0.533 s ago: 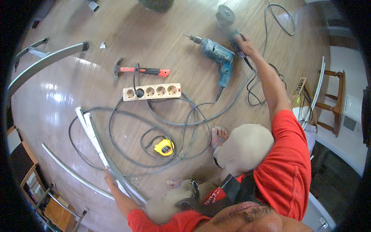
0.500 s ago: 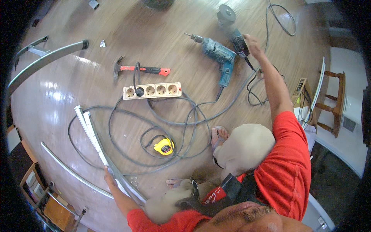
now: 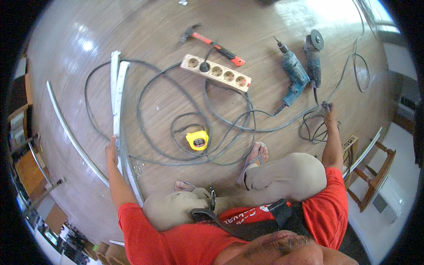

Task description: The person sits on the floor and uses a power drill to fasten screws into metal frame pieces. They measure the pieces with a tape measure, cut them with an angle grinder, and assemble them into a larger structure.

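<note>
At the left, my left hand is closed around the side of two long, pale metal profiles, which slant up from beside my knee. My right hand, at the right, is closed on a dark cord; whether it is a plug or a bare stretch of cord is hard to make out. Just beyond it lies a blue-grey angle grinder with its disc at the far end. A blue power drill rests beside the grinder, bit pointing away.
A white power strip with one plug in it lies mid-floor, a red-handled claw hammer behind it. Looped grey cable surrounds a yellow tape measure. Another metal strip lies left; a wooden stool stands right.
My right hand has let go of the angle grinder, now lying beside the drill, and has come nearer onto the cord. My left hand stays on the profiles. The view has turned.
</note>
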Action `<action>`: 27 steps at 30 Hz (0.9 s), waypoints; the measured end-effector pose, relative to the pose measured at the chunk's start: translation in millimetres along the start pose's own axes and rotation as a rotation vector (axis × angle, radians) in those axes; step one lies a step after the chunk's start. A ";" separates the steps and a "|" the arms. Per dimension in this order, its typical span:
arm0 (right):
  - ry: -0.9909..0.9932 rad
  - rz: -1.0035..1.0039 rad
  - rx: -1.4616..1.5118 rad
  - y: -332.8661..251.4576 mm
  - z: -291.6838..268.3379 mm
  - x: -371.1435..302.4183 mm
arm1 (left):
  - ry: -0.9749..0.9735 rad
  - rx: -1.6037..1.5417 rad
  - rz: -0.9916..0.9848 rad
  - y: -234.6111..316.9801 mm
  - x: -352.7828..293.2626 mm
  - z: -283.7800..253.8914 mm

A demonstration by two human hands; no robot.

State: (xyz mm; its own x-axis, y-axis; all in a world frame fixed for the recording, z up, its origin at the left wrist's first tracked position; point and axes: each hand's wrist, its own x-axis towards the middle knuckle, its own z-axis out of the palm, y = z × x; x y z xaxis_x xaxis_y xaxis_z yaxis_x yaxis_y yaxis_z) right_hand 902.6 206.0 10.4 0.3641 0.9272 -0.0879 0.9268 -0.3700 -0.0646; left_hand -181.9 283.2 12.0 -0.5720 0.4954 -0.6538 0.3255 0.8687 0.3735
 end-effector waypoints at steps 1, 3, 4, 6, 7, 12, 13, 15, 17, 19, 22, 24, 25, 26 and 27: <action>0.006 0.166 0.064 -3.1 -3.4 2.7 | 0.007 0.007 -0.008 1.9 0.6 0.9; 0.132 0.366 0.279 -25.4 -16.2 10.2 | 0.047 0.043 -0.075 4.7 1.2 0.5; 0.258 0.400 0.430 -45.0 -31.6 13.7 | 0.025 0.037 -0.035 5.4 2.2 0.0; 0.328 0.314 0.626 -107.7 -53.8 20.3 | -0.004 0.070 -0.019 5.3 2.0 -1.4; 0.276 0.200 0.663 -146.4 -65.1 23.7 | -0.039 0.042 0.003 4.3 1.5 -1.6; -0.113 -0.450 0.447 -351.5 -102.4 25.1 | -0.058 -0.076 0.055 0.0 1.9 2.4; -0.236 -0.475 0.306 -381.6 -108.6 27.8 | -0.045 -0.055 0.066 0.2 2.8 3.2; -0.342 -0.620 0.164 -426.0 -116.6 33.7 | -0.038 -0.007 0.072 1.2 4.6 3.6; -0.357 -0.726 0.103 -458.9 -113.0 41.0 | -0.054 0.040 0.097 1.3 5.8 3.0; -0.351 -0.774 0.046 -477.6 -104.3 45.0 | -0.066 0.033 0.119 -0.7 6.5 2.2; -0.360 -0.790 -0.079 -489.8 -86.6 48.2 | -0.051 -0.007 0.149 -5.8 9.1 3.4; -0.341 -0.814 -0.134 -491.4 -77.5 50.6 | -0.003 0.049 0.113 -6.3 13.1 5.8; -0.334 -0.789 -0.172 -491.4 -74.8 53.7 | 0.015 0.052 0.118 -6.3 14.0 6.7; -0.319 -0.787 -0.198 -491.6 -72.9 57.3 | 0.032 0.054 0.123 -5.2 14.6 7.5; -0.283 -0.795 -0.223 -492.0 -71.5 60.8 | 0.055 0.058 0.103 -4.2 13.4 8.2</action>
State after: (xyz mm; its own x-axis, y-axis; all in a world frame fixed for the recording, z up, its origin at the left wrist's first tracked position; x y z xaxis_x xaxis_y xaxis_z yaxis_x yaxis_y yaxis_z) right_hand 475.4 448.6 107.8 -0.4072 0.8458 -0.3448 0.9038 0.4276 -0.0182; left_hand -184.8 286.2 -3.7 -0.5735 0.5824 -0.5761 0.4265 0.8127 0.3970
